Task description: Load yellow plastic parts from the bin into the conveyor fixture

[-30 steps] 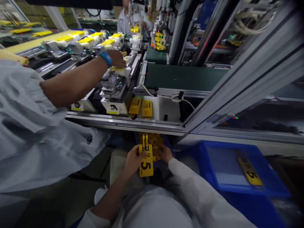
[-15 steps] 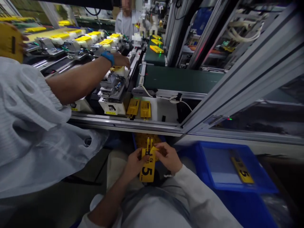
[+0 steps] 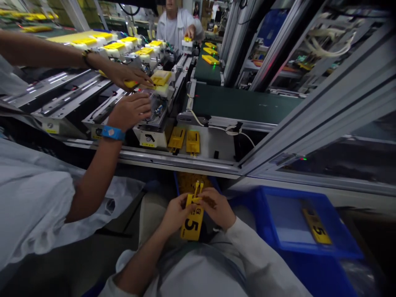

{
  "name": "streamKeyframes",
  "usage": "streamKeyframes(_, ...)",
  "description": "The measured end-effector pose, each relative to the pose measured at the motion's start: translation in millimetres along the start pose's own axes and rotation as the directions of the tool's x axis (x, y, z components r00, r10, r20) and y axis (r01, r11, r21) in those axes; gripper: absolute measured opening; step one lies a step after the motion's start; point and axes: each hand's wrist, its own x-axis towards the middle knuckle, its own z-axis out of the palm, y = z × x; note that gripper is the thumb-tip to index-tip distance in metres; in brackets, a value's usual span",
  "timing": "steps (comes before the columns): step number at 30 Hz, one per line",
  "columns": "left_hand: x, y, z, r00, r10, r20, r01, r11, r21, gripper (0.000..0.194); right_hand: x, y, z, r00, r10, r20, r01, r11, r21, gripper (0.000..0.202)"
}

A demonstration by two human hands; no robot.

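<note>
A yellow piece (image 3: pixel 192 225) marked with a black 5 hangs over my lap, two thin yellow prongs sticking up at its top. My left hand (image 3: pixel 177 213) grips it by the upper left side, thumb across its front. At its upper right, my right hand (image 3: pixel 218 207) is closed, fingertips pinched on a small yellow part (image 3: pixel 197 199) that lies against the piece's top. Below the bench edge, just beyond my hands, is a bin (image 3: pixel 213 181) with many small yellow-orange parts, partly hidden by my fingers.
Two yellow housings (image 3: pixel 193 142) rest on the bench beside a metal fixture (image 3: pixel 151 138). A co-worker's hands (image 3: pixel 131 109) reach over the fixture from the left. A blue tray (image 3: pixel 266 218) at right holds another yellow piece (image 3: pixel 320 231). A green conveyor (image 3: pixel 241 103) runs behind.
Beside me, the co-worker's two hands now meet at the fixture, where one was before. The far person's hand has come onto a yellow piece. My hands have barely shifted.
</note>
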Motion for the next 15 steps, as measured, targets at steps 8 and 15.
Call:
streamKeyframes(8, -0.8, 1.3, 1.4, 0.999, -0.047, 0.003, 0.047, 0.993, -0.113, 0.040, -1.3, 4.3, -0.3, 0.999, -0.015, -0.042, 0.015, 1.000, 0.010, 0.008)
streamKeyframes(15, -3.4, 3.2, 14.7, 0.995, -0.017, -0.098, -0.004, 0.979, -0.204, 0.038, -1.2, 3.2, 10.5, 0.931, 0.364, 0.019, -0.360, 0.910, 0.206, 0.028)
